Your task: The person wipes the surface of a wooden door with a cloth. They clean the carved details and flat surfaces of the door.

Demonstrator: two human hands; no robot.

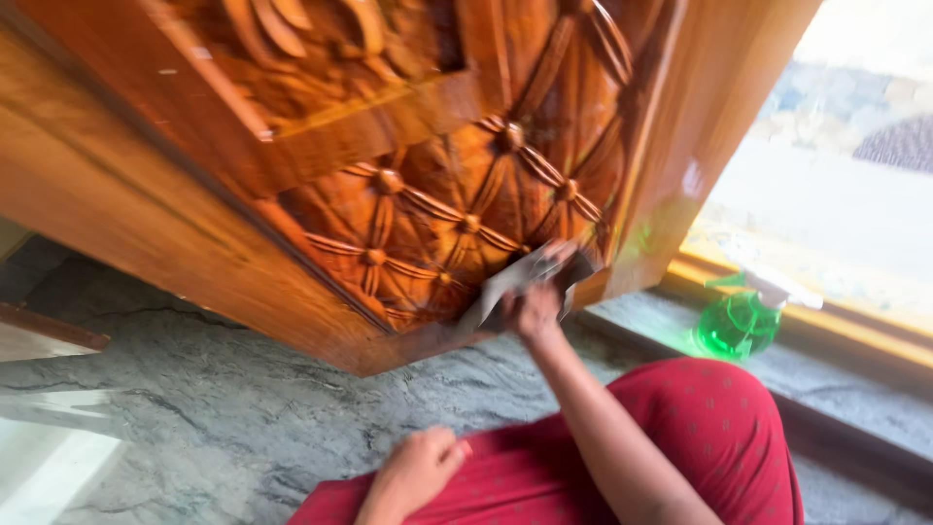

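A carved, polished wooden door [437,194] fills the upper view, its lower panel cut with a star-and-stud pattern. My right hand [536,309] grips a grey cloth [515,282] and presses it against the bottom right corner of the carved panel. My left hand [418,469] rests with loosely curled fingers on my red dotted trouser leg [700,428], holding nothing.
A green spray bottle [741,321] with a white trigger stands on the stone threshold at the right, by the yellow door frame. Grey veined stone floor [214,408] runs under the door. A wooden piece [49,331] lies at the far left.
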